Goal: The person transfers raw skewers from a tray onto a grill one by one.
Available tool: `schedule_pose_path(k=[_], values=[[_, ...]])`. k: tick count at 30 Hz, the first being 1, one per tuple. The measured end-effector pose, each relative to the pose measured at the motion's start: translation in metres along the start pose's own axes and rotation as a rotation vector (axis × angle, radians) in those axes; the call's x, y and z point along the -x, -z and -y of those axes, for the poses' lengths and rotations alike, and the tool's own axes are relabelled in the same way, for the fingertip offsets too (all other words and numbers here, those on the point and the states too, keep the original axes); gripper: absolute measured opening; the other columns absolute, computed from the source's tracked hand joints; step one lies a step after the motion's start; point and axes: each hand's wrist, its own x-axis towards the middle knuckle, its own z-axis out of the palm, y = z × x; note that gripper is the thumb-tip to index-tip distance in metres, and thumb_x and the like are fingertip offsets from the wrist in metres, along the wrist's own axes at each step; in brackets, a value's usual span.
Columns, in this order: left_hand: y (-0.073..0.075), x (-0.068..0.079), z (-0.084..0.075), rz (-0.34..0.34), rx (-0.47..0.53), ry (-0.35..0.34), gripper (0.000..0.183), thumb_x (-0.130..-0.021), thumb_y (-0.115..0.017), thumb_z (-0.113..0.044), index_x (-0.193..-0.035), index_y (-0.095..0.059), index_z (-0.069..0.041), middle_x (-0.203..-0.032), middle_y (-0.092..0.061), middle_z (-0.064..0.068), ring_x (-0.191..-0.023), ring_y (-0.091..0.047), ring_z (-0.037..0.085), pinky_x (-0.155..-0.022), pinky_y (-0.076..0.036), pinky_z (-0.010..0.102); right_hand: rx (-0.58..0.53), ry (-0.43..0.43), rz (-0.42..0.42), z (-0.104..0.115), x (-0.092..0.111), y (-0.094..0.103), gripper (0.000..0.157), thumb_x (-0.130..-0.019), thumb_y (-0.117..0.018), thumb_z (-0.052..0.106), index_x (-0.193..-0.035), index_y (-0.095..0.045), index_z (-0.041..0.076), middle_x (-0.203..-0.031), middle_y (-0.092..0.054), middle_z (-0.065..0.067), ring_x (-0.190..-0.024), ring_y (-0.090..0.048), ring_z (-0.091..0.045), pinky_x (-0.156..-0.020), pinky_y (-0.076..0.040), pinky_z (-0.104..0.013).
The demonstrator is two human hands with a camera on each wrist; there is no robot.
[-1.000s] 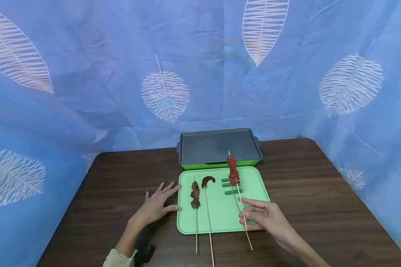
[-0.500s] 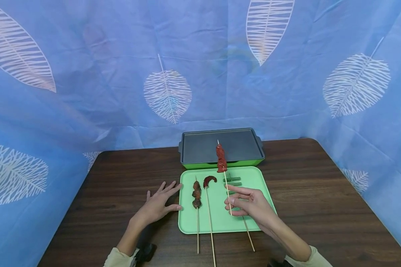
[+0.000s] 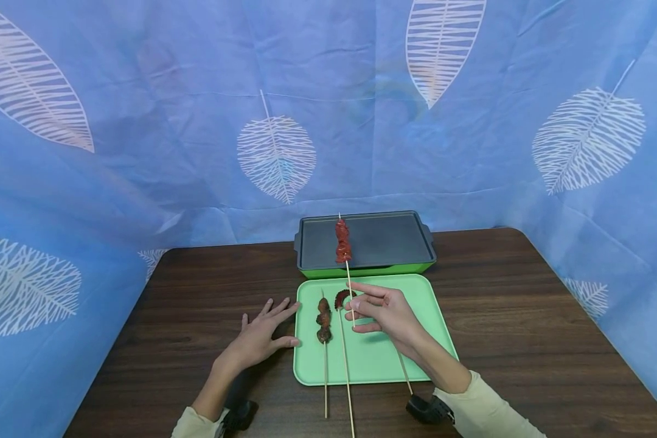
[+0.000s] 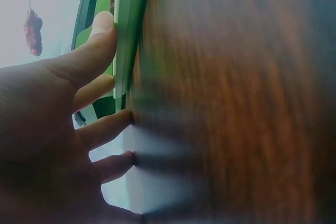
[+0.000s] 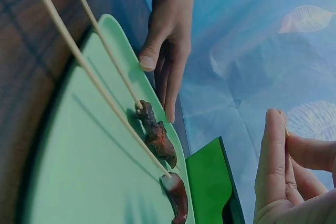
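My right hand (image 3: 385, 313) pinches the bare stick of a red meat skewer (image 3: 342, 240) between thumb and fingers. The skewer is raised, its meat overlapping the left part of the grill plate (image 3: 394, 237) in the head view. My left hand (image 3: 257, 340) lies with spread fingers at the left rim of the green tray (image 3: 369, 368); thumb and some fingertips are at the rim. On the tray lie a brown meat skewer (image 3: 323, 320) and a skewer with a curled dark-red piece (image 3: 339, 299). A third stick (image 3: 404, 368) shows under the right forearm, its green pieces hidden.
The black grill plate sits on a green base (image 3: 410, 267) directly behind the tray. Skewer sticks overhang the tray's front edge. A dark wooden table (image 3: 525, 316) extends to both sides. A blue leaf-patterned cloth (image 3: 328, 152) hangs behind.
My right hand has lifted the red meat skewer off the right side of the tray and carried it left and forward to the grill. My left hand has stayed put.
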Motion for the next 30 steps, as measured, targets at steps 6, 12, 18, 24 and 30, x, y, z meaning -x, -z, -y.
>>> schedule_pose_path(k=[6,12,18,24,30], values=[[0.001,0.001,0.0,0.001,0.011,0.004,0.078,-0.093,-0.072,-0.044,-0.161,-0.04,-0.022,-0.167,-0.027,0.013,-0.154,-0.011,0.046,-0.102,-0.001,0.087,-0.007,-0.02,-0.009,0.002,-0.017,-0.005,0.052,-0.101,-0.067,0.01,-0.151,-0.052,0.006,-0.112,-0.073,-0.017,-0.102,-0.074,-0.027,-0.081,-0.061,-0.043],[0.002,0.001,0.0,-0.001,0.01,0.003,0.078,-0.093,-0.072,-0.044,-0.161,-0.04,-0.022,-0.167,-0.027,0.013,-0.154,-0.011,0.046,-0.102,-0.002,0.087,-0.016,-0.037,-0.012,0.001,-0.033,-0.012,0.051,-0.101,-0.067,0.01,-0.15,-0.053,0.003,-0.117,-0.072,-0.022,-0.1,-0.074,-0.023,-0.082,-0.061,-0.041],[0.001,-0.001,0.001,-0.001,-0.007,0.001,0.079,-0.093,-0.07,-0.047,-0.161,-0.038,-0.024,-0.167,-0.026,0.012,-0.154,-0.011,0.045,-0.103,-0.002,0.087,-0.027,-0.07,-0.072,-0.001,-0.048,-0.018,0.046,-0.1,-0.068,0.008,-0.144,-0.059,0.001,-0.112,-0.075,-0.017,-0.098,-0.075,-0.021,-0.081,-0.061,-0.039],[-0.001,-0.001,0.002,-0.006,-0.011,0.003,0.079,-0.093,-0.071,-0.048,-0.161,-0.04,-0.024,-0.167,-0.027,0.012,-0.154,-0.012,0.046,-0.102,-0.002,0.087,-0.055,-0.062,-0.123,-0.007,-0.064,-0.022,0.041,-0.099,-0.069,0.006,-0.138,-0.062,-0.005,-0.112,-0.075,-0.017,-0.098,-0.075,-0.022,-0.08,-0.061,-0.037],[-0.001,-0.001,0.002,-0.01,-0.006,-0.001,0.078,-0.093,-0.071,-0.047,-0.16,-0.04,-0.024,-0.167,-0.028,0.013,-0.154,-0.012,0.046,-0.102,-0.002,0.087,-0.087,-0.082,-0.128,-0.012,-0.072,-0.026,0.04,-0.1,-0.067,0.006,-0.138,-0.061,-0.005,-0.113,-0.075,-0.017,-0.097,-0.075,-0.02,-0.081,-0.061,-0.035]])
